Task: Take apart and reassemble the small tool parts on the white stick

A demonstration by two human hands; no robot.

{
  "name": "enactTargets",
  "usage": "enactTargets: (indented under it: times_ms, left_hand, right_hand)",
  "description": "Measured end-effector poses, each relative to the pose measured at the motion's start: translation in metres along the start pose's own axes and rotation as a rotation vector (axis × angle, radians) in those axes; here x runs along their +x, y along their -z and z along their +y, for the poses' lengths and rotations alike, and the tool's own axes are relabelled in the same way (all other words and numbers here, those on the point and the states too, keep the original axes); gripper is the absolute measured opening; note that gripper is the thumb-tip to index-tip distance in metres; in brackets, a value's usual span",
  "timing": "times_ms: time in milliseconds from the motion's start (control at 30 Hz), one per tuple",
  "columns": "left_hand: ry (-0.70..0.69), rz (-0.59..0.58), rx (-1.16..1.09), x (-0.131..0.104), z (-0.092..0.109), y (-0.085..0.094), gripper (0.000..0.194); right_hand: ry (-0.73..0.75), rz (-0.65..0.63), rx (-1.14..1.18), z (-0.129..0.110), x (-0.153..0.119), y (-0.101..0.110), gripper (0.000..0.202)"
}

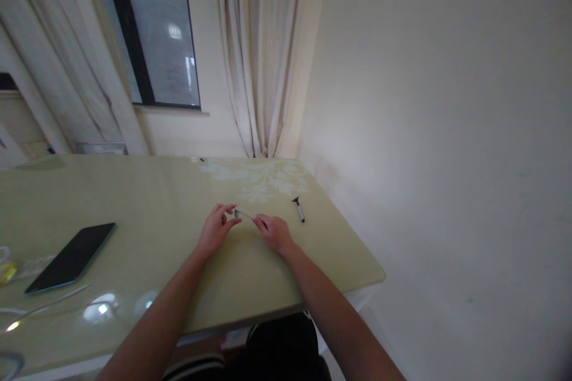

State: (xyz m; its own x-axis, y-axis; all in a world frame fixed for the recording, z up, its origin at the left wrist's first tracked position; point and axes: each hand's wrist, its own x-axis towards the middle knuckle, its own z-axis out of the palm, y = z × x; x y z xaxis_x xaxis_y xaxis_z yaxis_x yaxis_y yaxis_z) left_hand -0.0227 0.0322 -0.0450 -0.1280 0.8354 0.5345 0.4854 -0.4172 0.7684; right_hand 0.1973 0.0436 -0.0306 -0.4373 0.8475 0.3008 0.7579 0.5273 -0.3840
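The left hand [216, 228] is pinching the green head [236, 214] of a slim, white-handled tool [243, 212] over the glossy pale-green tabletop [156, 208] — the right hand [274, 233] is gripping its handle [249, 215] — and a black-and-grey razor [300, 211] is lying nearby.

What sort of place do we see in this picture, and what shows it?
Probably a room in a home: long pale curtains hang by a dark-framed window, and a glossy greenish table bears a pale leafy pattern.
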Motion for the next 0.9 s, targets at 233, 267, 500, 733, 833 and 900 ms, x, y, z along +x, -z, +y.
enactTargets:
  times_ms: [233,267,500,733,833,900]
  left_hand:
    - [-0.007,-0.006,0.005,-0.0001,-0.0012,0.0013,0.038]
    - [-0.010,-0.003,0.009,0.0001,-0.0012,0.0020,0.037]
    - [-0.007,0.004,0.021,-0.0002,-0.0018,0.0030,0.038]
    - [0.012,0.001,0.020,-0.0010,-0.0012,0.0018,0.041]
    - [0.014,0.033,0.013,-0.0004,-0.0006,0.0035,0.040]
    - [0.009,0.033,0.008,-0.0001,-0.0002,0.0044,0.040]
  right_hand:
    - [0.000,0.006,-0.014,-0.0008,0.0009,-0.0008,0.043]
    - [-0.022,0.021,-0.018,-0.0007,0.0010,-0.0008,0.043]
    - [0.018,-0.020,-0.032,-0.0051,-0.0003,0.0020,0.041]
    - [0.014,-0.017,-0.034,-0.0049,-0.0006,0.0008,0.043]
    - [0.040,-0.014,-0.021,-0.0017,0.0001,-0.0004,0.041]
    - [-0.015,0.014,-0.026,0.0002,0.0008,-0.0001,0.042]
